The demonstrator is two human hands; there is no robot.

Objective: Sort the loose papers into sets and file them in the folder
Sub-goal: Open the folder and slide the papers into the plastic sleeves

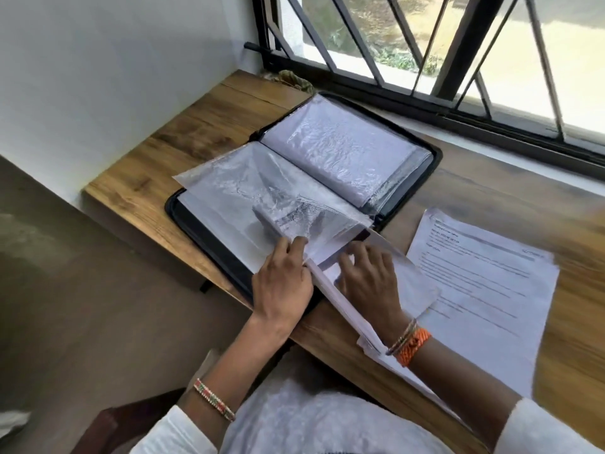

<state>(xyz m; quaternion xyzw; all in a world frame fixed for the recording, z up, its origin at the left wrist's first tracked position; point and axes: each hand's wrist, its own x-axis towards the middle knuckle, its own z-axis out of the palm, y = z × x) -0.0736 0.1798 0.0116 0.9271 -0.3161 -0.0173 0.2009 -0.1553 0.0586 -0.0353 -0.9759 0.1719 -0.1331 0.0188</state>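
Place: a room in a home or small office, at a desk set by a window; which of the two cannot be told.
Desk: a wood-grain table [203, 126] pushed into the corner against a plain white wall [114, 60].
Window: a black metal grille [386, 50] with sunlit ground and plants outside.
Desk work: an open zip folder [435, 152] and printed papers [491, 283].
Floor: bare and brownish [82, 273].

A black zip folder [429, 152] lies open in the middle of the frame, its clear plastic sleeves [343, 149] crinkled and holding white sheets. One sleeve [248, 188] on the lower-left half is lifted, with a set of white papers [340, 299] angled at its opening. To the lower right, printed loose papers [484, 276] lie flat in a stack.
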